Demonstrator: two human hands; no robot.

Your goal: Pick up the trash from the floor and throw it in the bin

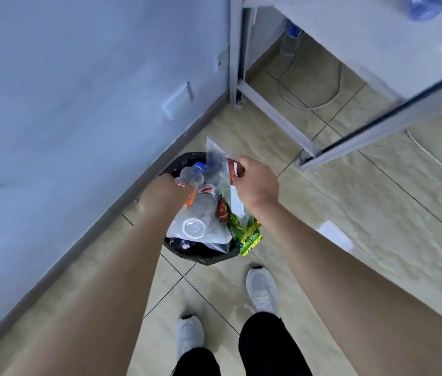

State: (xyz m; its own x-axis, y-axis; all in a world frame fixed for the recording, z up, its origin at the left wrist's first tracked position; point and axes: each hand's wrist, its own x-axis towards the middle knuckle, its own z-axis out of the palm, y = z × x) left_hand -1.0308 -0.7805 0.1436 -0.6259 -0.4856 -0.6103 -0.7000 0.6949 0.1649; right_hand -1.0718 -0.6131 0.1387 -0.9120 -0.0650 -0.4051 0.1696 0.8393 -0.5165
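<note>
Both of my hands hang over a black-lined bin [200, 257] that stands on the tiled floor by the grey wall. My left hand [161, 195] grips clear plastic bottles [200, 204], one with a blue cap and an orange label, plus a clear bag. My right hand [257, 183] is closed on a bundle of wrappers [237, 204]: a clear plastic bag, a brown packet and green-yellow packets [248, 234] dangling past the bin's right rim. Dark trash fills the bin beneath. The fingers of my left hand are hidden behind the wrist.
A white paper scrap [335, 236] lies on the floor to the right. A grey metal table frame [276, 118] stands behind the bin, with a white cable and a clear bottle [291, 40] under it. My two white shoes [262, 289] are just in front of the bin.
</note>
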